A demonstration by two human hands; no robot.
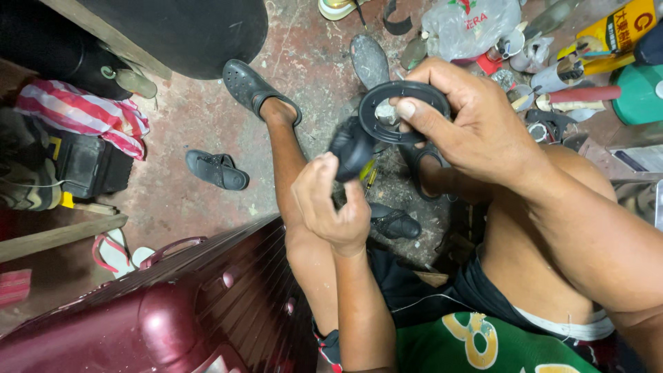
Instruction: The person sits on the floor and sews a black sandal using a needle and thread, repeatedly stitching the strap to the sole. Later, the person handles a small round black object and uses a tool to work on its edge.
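Sitting low over a stained concrete floor (207, 117), the person works with both hands raised above the knees. The largest thing nearby is a maroon hard-shell suitcase (173, 311), lying ribbed-side up at the lower left, close against the left leg. Next in size is the clutter at the upper right: a clear plastic bag (469, 24), a yellow can (618, 31) and small tools, all well apart from the hands. A loose black sandal (217, 169) lies on the floor to the left.

The right hand (476, 117) is clenched on a black flat ring (404, 110), thumb pressed on its near rim and fingers wrapped behind, holding it tilted toward the camera. The left hand (331, 204) grasps a black rounded part (352, 148), perhaps a wheel housing, whose upper edge touches or nearly touches the ring's lower left rim; whether they are seated together I cannot tell.

To do this well, I judge the ring should be kept square to the rounded part instead of tilted, with the thumb steadying the rim. The left grip should stay firm so the part cannot twist. Any pressing is best done evenly around the rim, since a thin ring could warp or slip off sideways.
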